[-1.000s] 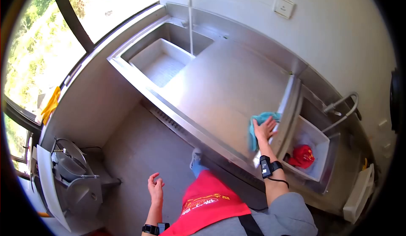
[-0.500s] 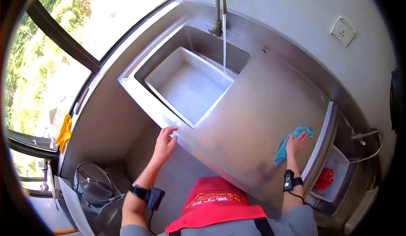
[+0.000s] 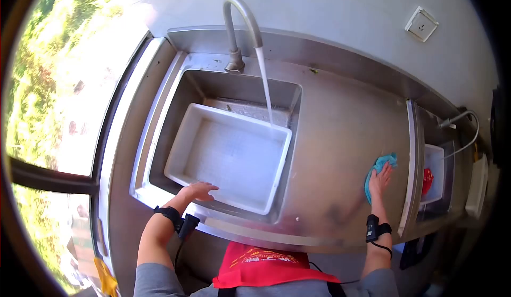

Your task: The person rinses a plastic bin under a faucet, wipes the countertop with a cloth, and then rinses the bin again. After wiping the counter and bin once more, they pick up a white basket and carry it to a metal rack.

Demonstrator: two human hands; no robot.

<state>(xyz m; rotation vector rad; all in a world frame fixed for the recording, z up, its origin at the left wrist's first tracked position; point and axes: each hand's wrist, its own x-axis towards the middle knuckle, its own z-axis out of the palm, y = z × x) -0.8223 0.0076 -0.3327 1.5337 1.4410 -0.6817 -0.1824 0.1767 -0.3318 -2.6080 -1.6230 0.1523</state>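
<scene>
One white tub (image 3: pixel 229 156) in sink (image 3: pixel 175 105)

A steel counter (image 3: pixel 335 137) runs under a pale wall (image 3: pixel 330 4) (one socket (image 3: pixel 421 24) mounted); bright window (image 3: pixel 58 100) at its left end.

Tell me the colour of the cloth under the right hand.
Turquoise blue cloth pressed on the steel counter; the head view shows it.

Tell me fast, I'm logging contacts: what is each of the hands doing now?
Left hand: open, fingers on the near rim of the white tub.
Right hand: open, pressed flat on the blue cloth.
</scene>
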